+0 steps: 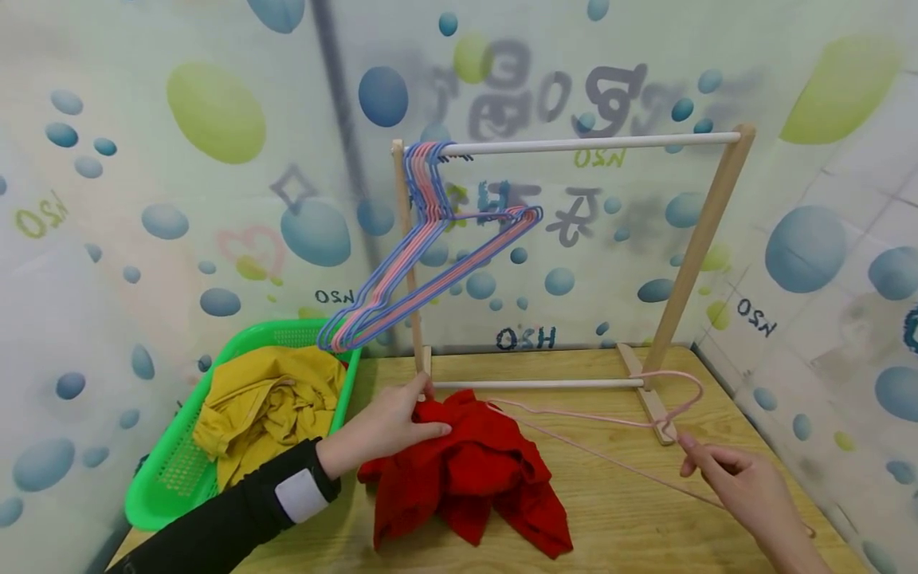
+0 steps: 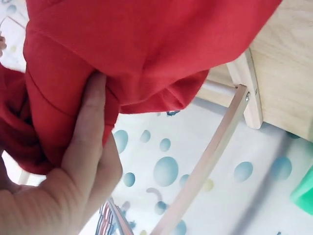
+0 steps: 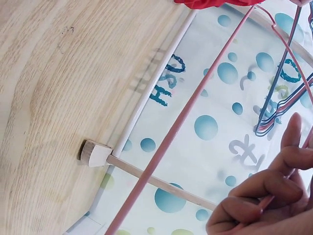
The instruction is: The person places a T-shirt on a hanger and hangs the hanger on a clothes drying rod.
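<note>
A bunched red garment [image 1: 466, 462] lies over the wooden table in front of the rack. My left hand [image 1: 390, 422] grips it at its upper left edge; in the left wrist view its thumb [image 2: 88, 127] presses into a fold of the cloth. To the right, my right hand [image 1: 742, 482] holds a pink hanger [image 1: 588, 416] near the base of its hook. The hanger's far tip meets the top edge of the garment, and its other end runs behind the right hand. In the right wrist view the fingers [image 3: 274, 186] are curled round the hanger.
A wooden rack [image 1: 692, 263] with a white top bar stands at the back. Several blue and pink hangers [image 1: 423, 247] hang at the bar's left end. At left, a green basket [image 1: 168, 478] holds a yellow garment [image 1: 272, 399]. A patterned sheet backs the table.
</note>
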Tool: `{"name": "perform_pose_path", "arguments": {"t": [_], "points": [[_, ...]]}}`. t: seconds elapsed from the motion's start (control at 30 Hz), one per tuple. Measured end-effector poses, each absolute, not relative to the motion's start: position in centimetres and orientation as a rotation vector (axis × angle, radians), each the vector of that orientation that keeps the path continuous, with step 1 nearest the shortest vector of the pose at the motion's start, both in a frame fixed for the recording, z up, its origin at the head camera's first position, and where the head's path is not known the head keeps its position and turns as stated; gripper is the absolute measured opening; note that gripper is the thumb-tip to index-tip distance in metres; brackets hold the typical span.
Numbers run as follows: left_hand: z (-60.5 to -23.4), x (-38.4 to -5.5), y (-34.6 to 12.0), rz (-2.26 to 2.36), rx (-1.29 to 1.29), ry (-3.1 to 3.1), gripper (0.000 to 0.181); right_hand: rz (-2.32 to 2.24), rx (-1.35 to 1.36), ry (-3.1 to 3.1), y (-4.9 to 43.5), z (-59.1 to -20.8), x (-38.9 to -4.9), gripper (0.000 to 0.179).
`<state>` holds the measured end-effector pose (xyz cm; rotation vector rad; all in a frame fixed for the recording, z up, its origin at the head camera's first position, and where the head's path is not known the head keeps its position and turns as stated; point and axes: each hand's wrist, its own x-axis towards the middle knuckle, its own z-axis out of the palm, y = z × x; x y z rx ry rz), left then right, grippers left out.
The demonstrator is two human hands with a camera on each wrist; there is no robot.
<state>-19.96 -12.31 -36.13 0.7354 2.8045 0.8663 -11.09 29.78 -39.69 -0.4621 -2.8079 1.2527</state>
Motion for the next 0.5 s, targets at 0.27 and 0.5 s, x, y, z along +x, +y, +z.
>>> {"name": "perform_pose_path", "arguments": {"t": [0.27,0.5], "points": [[-36.2,-20.0,-13.2,0.929,0.818,2.656,0.064,1.273,-0.498,-2.82,30.1,-39.8,-11.0,0.058],[-36.0,-19.8,-13.5,0.806,0.912,2.58,0.083,1.236,-0.465,-2.798,30.1,-40.2,-11.0,0.055]]}}
